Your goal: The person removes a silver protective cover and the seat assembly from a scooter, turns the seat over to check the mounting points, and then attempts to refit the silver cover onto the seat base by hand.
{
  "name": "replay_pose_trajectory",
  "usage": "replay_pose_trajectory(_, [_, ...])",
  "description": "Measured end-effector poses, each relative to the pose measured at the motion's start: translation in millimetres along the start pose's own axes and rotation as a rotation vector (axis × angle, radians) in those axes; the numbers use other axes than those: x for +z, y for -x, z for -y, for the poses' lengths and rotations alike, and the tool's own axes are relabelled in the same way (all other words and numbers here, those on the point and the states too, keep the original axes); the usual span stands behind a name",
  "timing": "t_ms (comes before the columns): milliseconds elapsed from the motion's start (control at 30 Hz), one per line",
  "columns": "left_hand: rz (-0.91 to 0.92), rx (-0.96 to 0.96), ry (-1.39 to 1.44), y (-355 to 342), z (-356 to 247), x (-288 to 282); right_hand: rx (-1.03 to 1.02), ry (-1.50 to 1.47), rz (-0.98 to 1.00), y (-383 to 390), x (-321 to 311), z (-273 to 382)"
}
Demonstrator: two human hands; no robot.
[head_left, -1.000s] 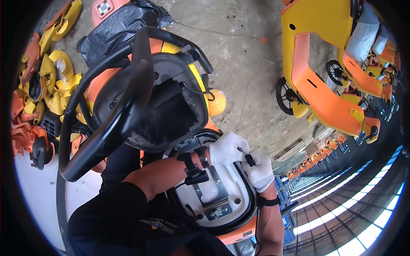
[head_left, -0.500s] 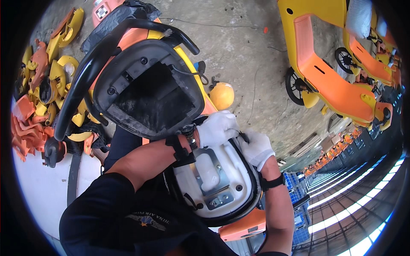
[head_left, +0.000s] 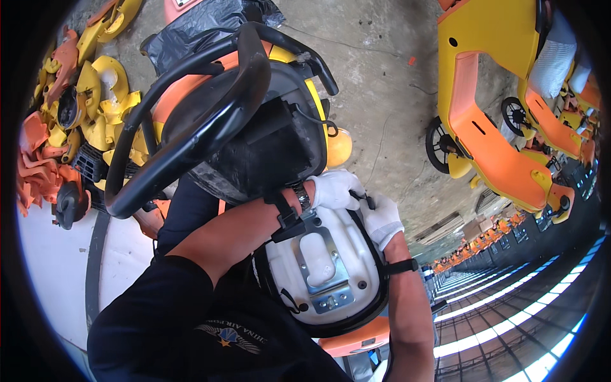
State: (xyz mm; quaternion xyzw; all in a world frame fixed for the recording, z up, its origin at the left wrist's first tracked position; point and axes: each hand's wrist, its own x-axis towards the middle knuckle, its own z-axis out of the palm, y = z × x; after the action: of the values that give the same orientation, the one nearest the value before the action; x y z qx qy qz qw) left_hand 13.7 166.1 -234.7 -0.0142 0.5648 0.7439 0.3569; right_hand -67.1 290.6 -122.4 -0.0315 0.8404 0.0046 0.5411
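White seat shell (head_left: 331,267) sits upside down right in front of the torso, metal bracket (head_left: 321,267) bolted along its middle, black trim round the edge. Both gloved hands meet at its far rim: left hand (head_left: 334,190) curled over the edge, right hand (head_left: 382,219) just beside it, fingers pinching a small black part (head_left: 368,201). Left grip: can't tell if it's clamping anything. Beyond: black steering wheel (head_left: 184,134) on an orange-yellow kart body. Far right: yellow-orange frame (head_left: 490,127); far left: pile of loose plastic covers (head_left: 70,108).
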Motion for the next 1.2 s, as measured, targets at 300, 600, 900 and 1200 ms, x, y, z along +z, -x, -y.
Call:
replay_pose_trajectory(300, [-0.250, 0.098, 0.244, 15.9, 8.6, 18.8, 0.047, -0.352, 0.039, 9.1, -9.1, 14.4])
replay_pose_trajectory(600, [-0.325, 0.235, 0.268, 26.5, -8.1, 16.6, -0.037, -0.280, 0.060, 18.9, -13.0, 8.1])
replay_pose_trajectory(900, [-0.345, 0.248, 0.231, 25.8, -4.0, 17.5, -0.002, -0.584, 0.030, 29.7, -63.3, -14.7])
replay_pose_trajectory(1200, [-0.410, 0.271, 0.111, 31.1, -8.3, 22.0, -0.062, 0.062, 0.053, 97.6, -45.0, -15.4])
